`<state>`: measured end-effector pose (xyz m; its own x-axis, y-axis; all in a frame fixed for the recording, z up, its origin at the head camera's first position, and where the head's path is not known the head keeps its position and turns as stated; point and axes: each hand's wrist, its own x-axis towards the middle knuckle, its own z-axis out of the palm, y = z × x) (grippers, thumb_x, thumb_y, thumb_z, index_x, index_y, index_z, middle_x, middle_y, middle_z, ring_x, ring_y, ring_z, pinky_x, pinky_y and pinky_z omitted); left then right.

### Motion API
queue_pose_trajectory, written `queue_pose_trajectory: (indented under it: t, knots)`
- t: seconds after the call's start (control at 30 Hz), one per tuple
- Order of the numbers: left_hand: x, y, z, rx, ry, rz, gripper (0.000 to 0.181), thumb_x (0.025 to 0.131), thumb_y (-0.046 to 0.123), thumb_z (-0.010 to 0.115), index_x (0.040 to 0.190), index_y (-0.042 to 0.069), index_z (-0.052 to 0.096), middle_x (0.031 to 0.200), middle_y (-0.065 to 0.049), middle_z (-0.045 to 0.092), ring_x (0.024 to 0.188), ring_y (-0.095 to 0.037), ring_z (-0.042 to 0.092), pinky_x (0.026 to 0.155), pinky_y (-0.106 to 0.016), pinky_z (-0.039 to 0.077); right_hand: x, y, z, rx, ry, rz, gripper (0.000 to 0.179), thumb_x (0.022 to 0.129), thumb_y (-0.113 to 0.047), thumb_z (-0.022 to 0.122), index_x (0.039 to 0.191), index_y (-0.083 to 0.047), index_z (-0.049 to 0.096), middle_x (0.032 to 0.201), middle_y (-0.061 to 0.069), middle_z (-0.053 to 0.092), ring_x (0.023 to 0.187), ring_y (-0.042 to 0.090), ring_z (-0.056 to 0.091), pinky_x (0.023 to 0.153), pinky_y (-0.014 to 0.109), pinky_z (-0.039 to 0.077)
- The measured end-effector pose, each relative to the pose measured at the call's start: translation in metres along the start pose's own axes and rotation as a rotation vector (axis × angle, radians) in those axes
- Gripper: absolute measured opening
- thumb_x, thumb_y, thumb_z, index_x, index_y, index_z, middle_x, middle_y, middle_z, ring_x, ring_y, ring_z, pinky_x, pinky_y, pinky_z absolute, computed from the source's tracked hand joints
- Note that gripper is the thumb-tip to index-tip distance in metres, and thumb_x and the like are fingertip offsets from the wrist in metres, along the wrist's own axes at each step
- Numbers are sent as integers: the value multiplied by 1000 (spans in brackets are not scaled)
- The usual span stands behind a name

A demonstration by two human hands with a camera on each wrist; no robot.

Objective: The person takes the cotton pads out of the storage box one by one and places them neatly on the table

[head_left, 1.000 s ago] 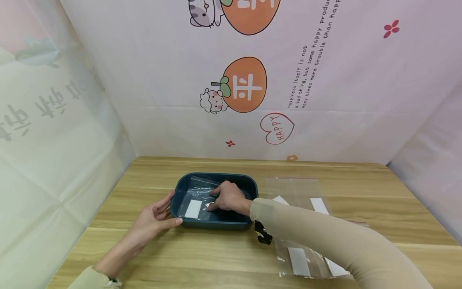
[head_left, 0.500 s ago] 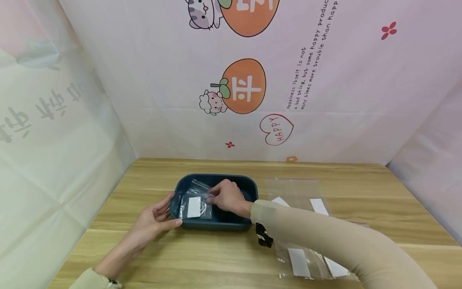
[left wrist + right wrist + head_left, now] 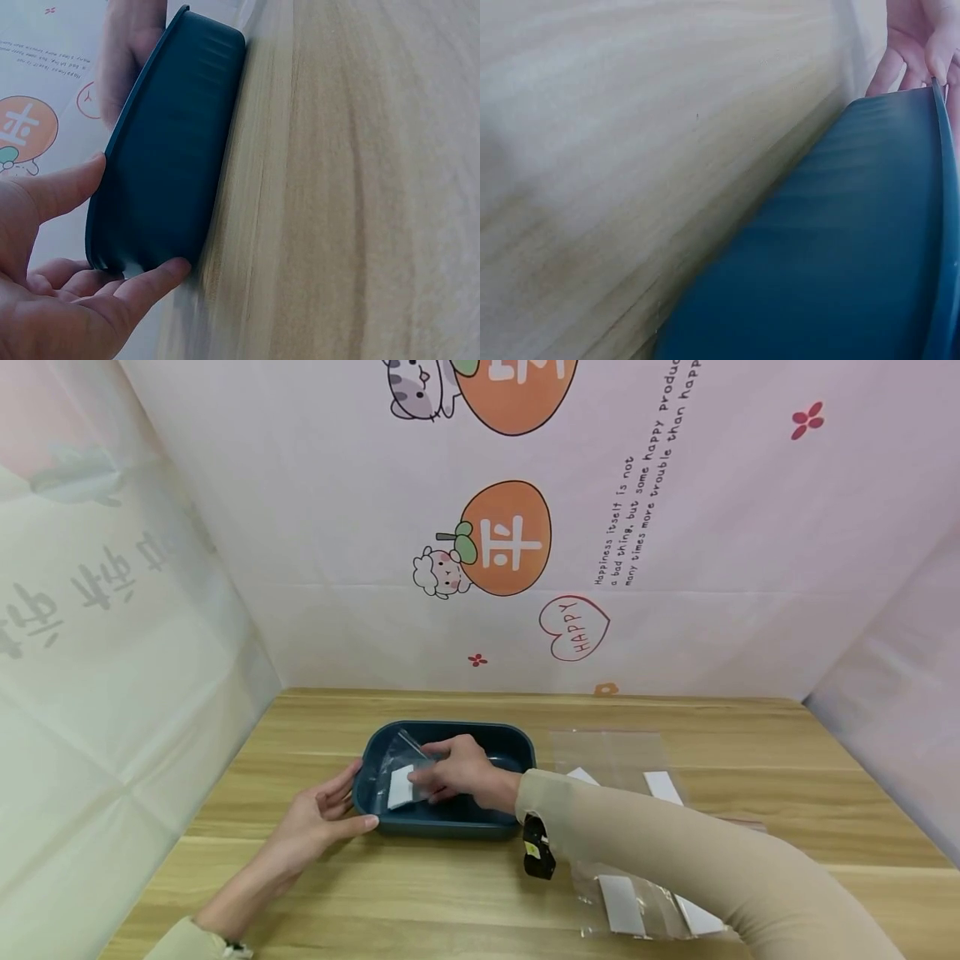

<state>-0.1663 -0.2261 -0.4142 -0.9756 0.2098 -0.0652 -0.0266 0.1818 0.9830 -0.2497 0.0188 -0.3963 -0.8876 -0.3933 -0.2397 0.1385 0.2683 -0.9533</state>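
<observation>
A dark teal plastic box stands on the wooden table. My left hand holds its left end, thumb at the front corner of the rim and fingers on the end wall, as the left wrist view shows. Inside the box is a clear zip-lock bag with a white label panel. My right hand reaches into the box and pinches the bag's right side; its fingertips partly cover the bag. In the right wrist view the box wall hides the bag and the right hand.
Several flat clear bags with white panels lie on the table to the right of the box, partly under my right sleeve. Printed white cloth hangs behind the table and along both sides.
My right hand has taken hold of the bag inside the box and shifted slightly left with it. The bag is now bunched and tilted. My left hand has stayed at the box end.
</observation>
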Motion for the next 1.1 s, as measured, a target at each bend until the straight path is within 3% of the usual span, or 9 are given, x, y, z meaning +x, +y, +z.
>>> queue_pose_trajectory:
  t: [0.23, 0.33, 0.43, 0.63, 0.73, 0.87, 1.0, 1.1]
  knots:
    - [0, 0, 0, 7, -5, -7, 95, 93, 14, 83, 167, 6, 24, 169, -19, 25, 150, -39, 34, 115, -38, 39, 4, 1, 3, -29, -116, 89, 66, 98, -16, 79, 157, -8, 50, 84, 15, 73, 62, 17, 68, 56, 30, 64]
    - [0, 0, 0, 7, -2, -8, 94, 93, 13, 83, 167, 5, 24, 170, -18, 24, 150, -38, 33, 115, -37, 39, 3, 1, 2, -88, -95, 56, 61, 99, -18, 77, 153, -4, 54, 80, 13, 74, 61, 16, 68, 58, 29, 64]
    - [0, 0, 0, 1, -4, -4, 94, 93, 12, 82, 167, 5, 25, 170, -18, 24, 150, -37, 33, 115, -37, 40, 4, 0, 1, -83, -78, 18, 59, 97, -7, 76, 152, -3, 55, 79, 11, 73, 61, 15, 67, 61, 27, 64]
    - [1, -1, 0, -10, -3, -2, 93, 93, 10, 82, 167, 5, 26, 169, -19, 25, 151, -37, 33, 114, -36, 41, 5, -4, -5, -17, -188, -21, 72, 92, 10, 75, 157, 0, 46, 79, 15, 71, 59, 15, 67, 63, 31, 66]
    - [1, -1, 0, -3, 1, -2, 94, 93, 11, 83, 166, 5, 26, 169, -19, 26, 150, -36, 34, 114, -36, 40, 5, -5, -9, -22, -233, -26, 75, 92, 10, 74, 159, 1, 42, 92, 17, 73, 60, 15, 67, 61, 29, 65]
    - [1, -2, 0, 5, 2, -2, 95, 92, 13, 84, 166, 5, 27, 168, -19, 27, 150, -36, 35, 114, -36, 40, 2, -7, -16, -67, -267, -60, 76, 91, 9, 75, 159, 3, 41, 125, 17, 70, 61, 15, 68, 57, 24, 62]
    - [1, -2, 0, 1, -7, 3, 95, 92, 13, 84, 167, 5, 25, 169, -19, 26, 150, -36, 34, 114, -35, 41, -2, -12, -25, -140, -285, -105, 77, 91, 7, 78, 159, 2, 42, 124, 19, 72, 61, 16, 69, 58, 25, 62]
    - [1, -2, 0, -2, -15, 4, 95, 93, 13, 83, 167, 5, 23, 170, -18, 24, 151, -36, 33, 114, -34, 42, -5, -17, -32, -199, -290, -131, 75, 90, 5, 79, 157, 1, 45, 137, 18, 67, 62, 17, 70, 60, 29, 64]
